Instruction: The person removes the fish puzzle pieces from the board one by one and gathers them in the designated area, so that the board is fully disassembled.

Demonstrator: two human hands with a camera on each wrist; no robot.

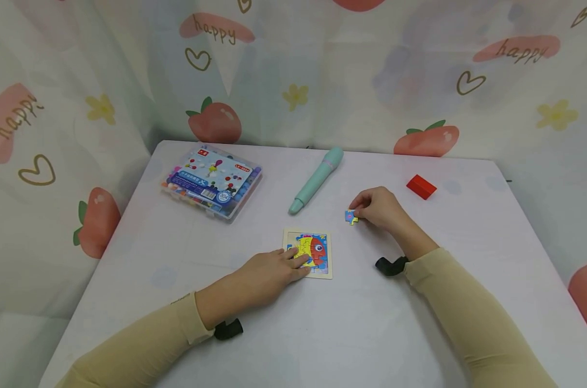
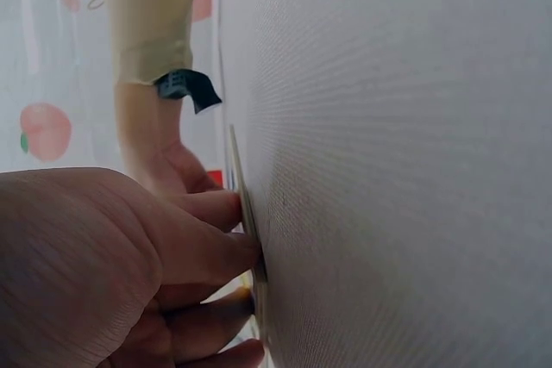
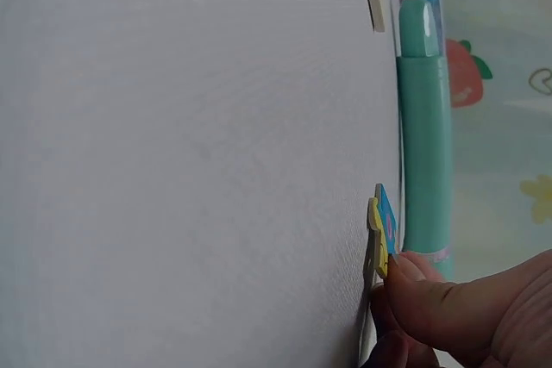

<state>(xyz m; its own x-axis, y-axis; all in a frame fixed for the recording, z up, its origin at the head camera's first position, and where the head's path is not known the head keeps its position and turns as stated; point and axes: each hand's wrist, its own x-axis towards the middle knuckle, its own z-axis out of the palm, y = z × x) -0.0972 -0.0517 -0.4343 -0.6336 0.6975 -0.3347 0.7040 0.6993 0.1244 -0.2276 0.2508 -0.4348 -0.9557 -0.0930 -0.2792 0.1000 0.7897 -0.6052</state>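
Note:
A small square jigsaw puzzle (image 1: 322,274) with a pale wooden frame lies on the table, showing a red and yellow fish on blue. Spread fingers of my left hand (image 1: 269,275) rest on its left half and cover part of the picture. In the left wrist view the board (image 2: 244,191) appears edge-on, with the fingertips right at it. To the right of the board, my right hand (image 1: 382,210) pinches a blue and yellow puzzle piece (image 1: 350,216) between thumb and fingers. The right wrist view has this puzzle piece (image 3: 385,217) close over the tabletop, its far end hidden by the thumb.
Behind the board lies a mint-green pen-shaped object (image 1: 317,180). A clear plastic case (image 1: 244,196) of colourful beads with a printed label sits at the back left. A red block (image 1: 421,187) is at the back right. Printed cloth hangs behind the table.

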